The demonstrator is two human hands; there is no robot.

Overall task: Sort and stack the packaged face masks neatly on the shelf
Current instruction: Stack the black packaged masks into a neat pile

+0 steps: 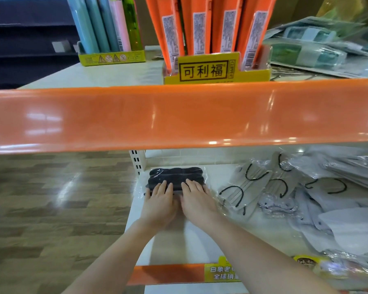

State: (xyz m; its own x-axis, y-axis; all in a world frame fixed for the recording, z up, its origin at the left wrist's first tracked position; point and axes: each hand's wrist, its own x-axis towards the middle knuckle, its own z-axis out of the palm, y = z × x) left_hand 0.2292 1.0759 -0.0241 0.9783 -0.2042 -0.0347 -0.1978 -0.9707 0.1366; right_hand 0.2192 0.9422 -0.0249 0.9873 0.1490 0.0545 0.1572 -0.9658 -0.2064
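- Head view: the left hand (160, 199) and the right hand (196, 197) lie side by side, fingers straight and flat, pressing down on the pack of black face masks (175, 177). Neither hand grips it. The pack sits at the back left corner of the lower shelf (200, 247), close to the slotted shelf upright (137, 161).
- To the right, well apart from the black pack, packs of grey face masks with black ear loops (248, 185) and packs of white face masks (352, 228) lie in a loose, overlapping heap, still unsorted.
- Risk, as I judge it: the clear wrapper looks slick, so flat pressure alone could let the black pack slide or skew instead of squaring up, and a hard push could send it off the shelf's open left end.
- Another risk: reaching right for the next pack may drag neighbouring wrappers along, since they overlap, and spill some over the front edge by the yellow price label (222, 272).
- The orange edge of the upper shelf (178, 117) hangs close above; raised hands could knock it, or jolt the yellow display box of orange packets (217, 70) standing just behind it.
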